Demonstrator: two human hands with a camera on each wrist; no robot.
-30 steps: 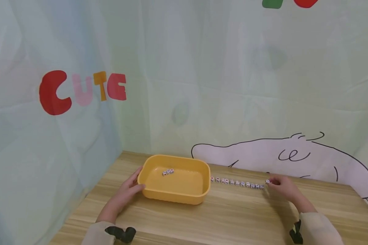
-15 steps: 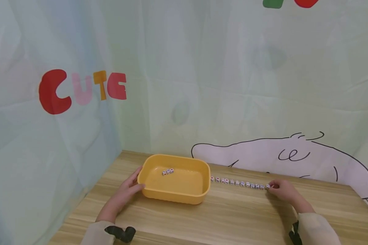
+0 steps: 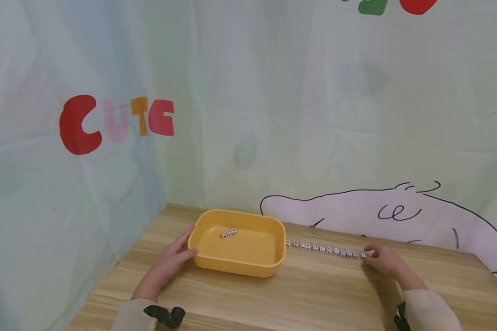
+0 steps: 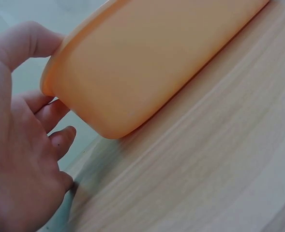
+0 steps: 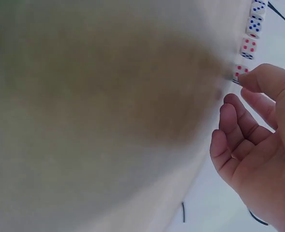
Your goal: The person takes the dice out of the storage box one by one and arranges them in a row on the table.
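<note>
A yellow plastic tray stands on the table, with three dice lying together in its far left part. My left hand grips the tray's left end; the left wrist view shows the thumb over the rim and fingers under it. To the right of the tray, a row of small white dice with red and blue pips runs across the table. My right hand is at the row's right end. Its thumb touches or nearly touches the last die, while the index finger is spread away from it.
The wooden table meets a pale fabric backdrop along its back and left edges. A pale cartoon figure is printed on the cloth behind the dice row.
My right hand brought a die down and toward me onto the row's right end, and its fingers have since parted from it. The left hand and the tray stay in place.
</note>
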